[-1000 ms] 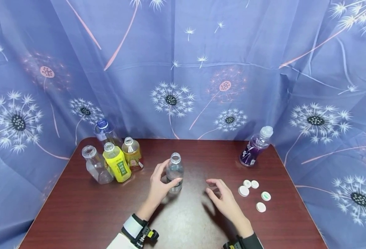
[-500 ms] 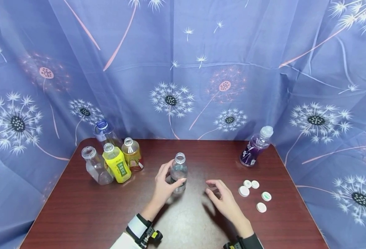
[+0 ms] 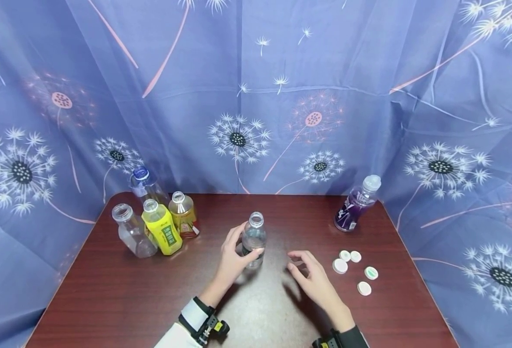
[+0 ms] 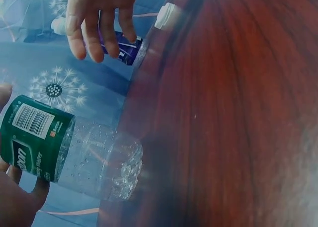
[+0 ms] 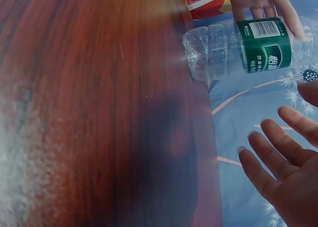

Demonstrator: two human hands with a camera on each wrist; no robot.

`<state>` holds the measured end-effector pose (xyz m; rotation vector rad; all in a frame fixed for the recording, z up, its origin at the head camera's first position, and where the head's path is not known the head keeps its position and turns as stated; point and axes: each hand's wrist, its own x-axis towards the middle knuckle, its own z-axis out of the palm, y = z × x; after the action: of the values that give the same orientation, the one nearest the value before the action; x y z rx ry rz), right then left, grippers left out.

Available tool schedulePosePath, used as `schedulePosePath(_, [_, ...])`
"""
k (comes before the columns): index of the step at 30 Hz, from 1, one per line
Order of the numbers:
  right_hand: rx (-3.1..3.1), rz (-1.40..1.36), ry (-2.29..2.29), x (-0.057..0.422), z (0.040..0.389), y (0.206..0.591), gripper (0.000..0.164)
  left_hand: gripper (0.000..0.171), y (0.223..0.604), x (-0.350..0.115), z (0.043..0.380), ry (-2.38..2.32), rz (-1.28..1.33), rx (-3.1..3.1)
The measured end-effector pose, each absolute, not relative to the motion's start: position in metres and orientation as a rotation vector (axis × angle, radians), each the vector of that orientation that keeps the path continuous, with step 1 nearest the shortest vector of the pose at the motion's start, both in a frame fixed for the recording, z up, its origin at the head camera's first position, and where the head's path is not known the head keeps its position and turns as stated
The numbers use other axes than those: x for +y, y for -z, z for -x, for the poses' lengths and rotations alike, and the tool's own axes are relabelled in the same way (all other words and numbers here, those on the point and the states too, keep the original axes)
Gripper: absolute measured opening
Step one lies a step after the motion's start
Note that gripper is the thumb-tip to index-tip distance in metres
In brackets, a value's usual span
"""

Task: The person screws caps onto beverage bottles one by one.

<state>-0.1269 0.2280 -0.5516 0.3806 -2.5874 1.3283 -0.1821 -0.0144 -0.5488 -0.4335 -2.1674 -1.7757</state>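
Observation:
My left hand (image 3: 231, 262) grips a capless clear water bottle (image 3: 255, 238), thumb on its near side and fingers round the far side. The bottle stands upright, its base close over the table's middle. A green label (image 4: 37, 137) wraps its body, with the barcode facing the left wrist view. To the right, my right hand (image 3: 317, 283) hovers above the table with loosely bent, spread fingers and holds nothing. In the right wrist view its fingertips (image 5: 252, 136) are apart from the bottle. Several white caps (image 3: 340, 266) lie just right of that hand.
On the left stand a wide-mouthed clear bottle (image 3: 136, 237), a yellow-sleeved bottle (image 3: 163, 227), an amber-bottomed bottle (image 3: 184, 217) and a blue-topped bottle (image 3: 144, 183). A purple bottle (image 3: 355, 208) stands at the back right. A dandelion-print curtain (image 3: 277, 145) hangs behind the table (image 3: 129, 309).
My left hand has moved a little to the right, carrying the water bottle closer to my right hand. The right hand has stayed in place.

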Motion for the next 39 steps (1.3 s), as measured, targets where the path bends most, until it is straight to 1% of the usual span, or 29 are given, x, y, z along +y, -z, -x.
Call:
schedulePosePath(6, [-2.575,-0.385,-1.335,0.228,0.128,0.550,0.027,0.078,0.546,-0.018,0.185,1.704,0.484,-2.210])
schedulePosePath(14, [-2.554,-0.403,-1.291,0.232,0.129,0.549,0.025,0.091,0.550,-0.024,0.187,1.669,0.484,-2.242])
schedulePosePath(18, [-2.548,-0.409,-1.282,0.233,0.132,0.547,0.025,0.088,0.551,-0.029,0.189,1.754,0.486,-2.226])
schedulePosePath(22, [-2.558,-0.426,-1.301,0.237,0.137,0.543,0.029,0.085,0.553,-0.034,0.188,1.794,0.421,-2.240])
schedulePosePath(26, [-2.502,-0.428,-1.144,0.255,0.137,0.538,0.032,0.085,0.557,-0.035,0.182,1.812,0.388,-2.292])
schedulePosePath(29, [-2.464,-0.324,-0.911,0.279,0.134,0.530,0.032,0.084,0.560,-0.032,0.179,1.840,0.408,-2.300])
schedulePosePath(34, [-2.572,-0.027,-0.637,0.329,0.125,0.517,0.026,0.079,0.563,-0.026,0.182,1.868,0.431,-2.291])
schedulePosePath(36, [-2.673,0.103,-0.582,0.347,0.122,0.517,0.029,0.078,0.563,-0.025,0.183,1.868,0.427,-2.287])
schedulePosePath(39, [-2.843,0.276,-0.536,0.369,0.118,0.519,0.039,0.076,0.563,-0.023,0.183,1.865,0.427,-2.279])
